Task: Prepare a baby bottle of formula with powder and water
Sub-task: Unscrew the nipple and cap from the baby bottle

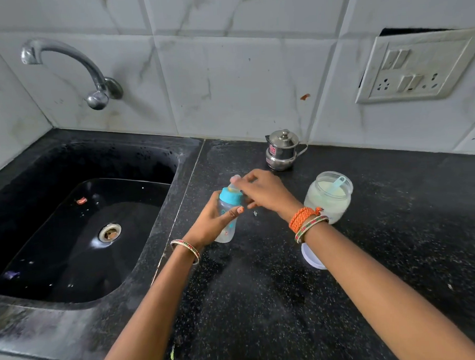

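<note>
Near our right wrist a white lid (312,259) lies on the table (384,255). Our left hand (211,221) grips the baby bottle (227,213); our right hand (267,192) pinches its teat (235,180). Beside it stands the open powder jar (328,197).

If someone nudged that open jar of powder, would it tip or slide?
The jar looks squat and wide, so it would probably slide rather than tip. With no lid on, powder and the scoop might jolt out.
</note>
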Tool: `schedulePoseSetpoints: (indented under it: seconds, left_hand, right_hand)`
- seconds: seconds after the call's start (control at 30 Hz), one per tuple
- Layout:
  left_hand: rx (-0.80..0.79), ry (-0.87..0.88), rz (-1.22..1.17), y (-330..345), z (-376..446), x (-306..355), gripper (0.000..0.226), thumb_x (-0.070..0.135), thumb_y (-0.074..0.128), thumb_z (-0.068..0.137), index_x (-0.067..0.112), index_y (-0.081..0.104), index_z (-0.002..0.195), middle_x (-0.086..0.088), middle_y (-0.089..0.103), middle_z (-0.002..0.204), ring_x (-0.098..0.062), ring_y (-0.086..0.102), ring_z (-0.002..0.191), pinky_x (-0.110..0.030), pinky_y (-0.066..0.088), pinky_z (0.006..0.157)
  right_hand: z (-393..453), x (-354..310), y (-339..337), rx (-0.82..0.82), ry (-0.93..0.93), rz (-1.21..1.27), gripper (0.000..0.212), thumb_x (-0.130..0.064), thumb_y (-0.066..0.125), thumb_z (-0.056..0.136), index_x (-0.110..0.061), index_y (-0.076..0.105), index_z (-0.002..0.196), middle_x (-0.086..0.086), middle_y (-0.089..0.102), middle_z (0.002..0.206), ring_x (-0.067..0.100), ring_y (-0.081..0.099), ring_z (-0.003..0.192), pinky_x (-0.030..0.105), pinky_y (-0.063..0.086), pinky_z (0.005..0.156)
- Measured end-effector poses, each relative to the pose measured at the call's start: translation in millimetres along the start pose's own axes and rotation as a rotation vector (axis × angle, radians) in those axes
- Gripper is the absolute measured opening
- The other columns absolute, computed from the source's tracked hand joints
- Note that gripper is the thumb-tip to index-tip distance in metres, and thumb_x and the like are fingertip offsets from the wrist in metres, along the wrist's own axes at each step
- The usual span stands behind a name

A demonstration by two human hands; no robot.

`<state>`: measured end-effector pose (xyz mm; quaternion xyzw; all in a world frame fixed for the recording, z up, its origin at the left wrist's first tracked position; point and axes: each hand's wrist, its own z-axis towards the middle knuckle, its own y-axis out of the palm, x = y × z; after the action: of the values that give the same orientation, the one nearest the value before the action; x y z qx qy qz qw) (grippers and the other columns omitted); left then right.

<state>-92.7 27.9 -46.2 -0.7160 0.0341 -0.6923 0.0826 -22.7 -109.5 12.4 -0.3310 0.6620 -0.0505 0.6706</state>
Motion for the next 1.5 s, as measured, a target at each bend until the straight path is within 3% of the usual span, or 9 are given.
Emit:
schedulePoseSetpoints:
  seconds: [0.17, 0.33, 0.67, 0.83, 0.97, 1.1, 1.2, 1.3, 1.5]
  left_hand:
    - [-0.06, 0.034, 0.042, 10.5, -4.1, 3.4, 0.043, 0.016, 0.065, 0.086, 0.013, 0.043, 0.124, -0.002, 0.059, 0.114, -0.014, 0.058, 0.104, -0.029, 0.048, 0.091]
    - [-0.114, 0.031, -0.054, 7.9, -9.6, 8.4, 0.036, 0.019, 0.075, 0.076, 0.015, 0.057, 0.107, 0.002, 0.068, 0.096, -0.006, 0.064, 0.085, -0.02, 0.052, 0.074]
    - [-0.378, 0.003, -0.151, 9.6, -8.4, 24.2, 0.039, 0.041, 0.083, 0.061, 0.021, 0.072, 0.093, 0.001, 0.074, 0.093, -0.011, 0.068, 0.086, -0.023, 0.054, 0.079]
    - [-0.514, -0.053, -0.381, 6.9, -11.3, 15.5, 0.076, 0.05, 0.085, 0.053, 0.004, 0.058, 0.107, -0.006, 0.074, 0.096, -0.019, 0.071, 0.086, -0.03, 0.056, 0.075]
    - [-0.557, -0.051, -0.393, 7.8, -6.8, 20.1, 0.068, 0.049, 0.085, 0.055, 0.01, 0.066, 0.107, -0.008, 0.073, 0.1, -0.02, 0.07, 0.087, -0.032, 0.056, 0.078]
    - [-0.486, -0.032, -0.247, 12.2, -7.3, 25.7, 0.06, 0.047, 0.084, 0.057, 0.013, 0.068, 0.103, -0.004, 0.074, 0.098, -0.018, 0.069, 0.088, -0.029, 0.056, 0.079]
    - [-0.423, 0.013, -0.1, 17.9, -5.1, 31.1, 0.042, 0.03, 0.082, 0.066, 0.011, 0.068, 0.1, -0.001, 0.073, 0.094, -0.015, 0.068, 0.087, -0.027, 0.053, 0.079]
    - [-0.447, 0.037, -0.043, 17.5, -3.2, 35.1, 0.024, 0.011, 0.072, 0.077, 0.015, 0.068, 0.1, 0.002, 0.072, 0.092, -0.012, 0.066, 0.086, -0.025, 0.053, 0.077]
    - [-0.513, -0.043, -0.126, 4.9, -3.4, 37.2, 0.049, 0.036, 0.085, 0.061, 0.013, 0.068, 0.1, -0.001, 0.073, 0.096, -0.015, 0.067, 0.09, -0.026, 0.054, 0.082]
  right_hand:
    - [-8.1, -3.0, -0.1, -0.082, -0.05, -0.321, 0.044, -0.057, 0.065, 0.075, -0.015, 0.059, 0.087, -0.007, 0.058, 0.075, 0.007, 0.056, 0.067, 0.023, 0.039, 0.052]
    - [-18.1, -8.7, -17.4, -0.234, -0.057, -0.22, 0.041, -0.044, 0.071, 0.078, -0.005, 0.062, 0.087, 0.008, 0.068, 0.071, 0.017, 0.066, 0.057, 0.031, 0.054, 0.059]
    - [-39.5, -23.1, -38.2, -0.314, -0.105, -0.362, 0.036, -0.036, 0.064, 0.087, 0.0, 0.065, 0.09, 0.013, 0.067, 0.069, 0.016, 0.058, 0.052, 0.028, 0.047, 0.053]
    - [-53.8, -25.0, -52.1, -0.445, -0.206, -0.082, 0.029, -0.002, 0.073, 0.077, -0.003, 0.063, 0.104, 0.009, 0.064, 0.09, 0.014, 0.06, 0.074, 0.029, 0.054, 0.065]
    - [-53.6, -30.6, -64.1, -0.521, -0.237, 0.022, 0.048, 0.023, 0.056, 0.069, -0.011, 0.066, 0.102, 0.013, 0.066, 0.107, 0.024, 0.062, 0.091, 0.035, 0.054, 0.075]
    - [-49.8, -32.6, -54.3, -0.202, -0.152, -0.211, 0.062, -0.031, 0.07, 0.078, -0.016, 0.044, 0.132, 0.005, 0.048, 0.13, 0.019, 0.052, 0.119, 0.025, 0.042, 0.087]
    - [-51.0, -26.9, -43.8, -0.028, -0.114, -0.629, 0.077, -0.07, 0.058, 0.072, -0.009, 0.048, 0.117, 0.011, 0.061, 0.11, 0.022, 0.069, 0.088, 0.027, 0.047, 0.068]
    - [-51.8, -24.8, -43.5, -0.139, -0.061, -0.636, 0.056, -0.062, 0.062, 0.077, -0.009, 0.056, 0.094, 0.003, 0.061, 0.061, 0.008, 0.059, 0.035, 0.021, 0.047, 0.043]
    - [-52.4, -26.9, -55.1, -0.274, -0.271, -0.452, 0.032, -0.03, 0.075, 0.077, -0.018, 0.06, 0.103, -0.001, 0.061, 0.098, 0.013, 0.059, 0.079, 0.029, 0.048, 0.069]
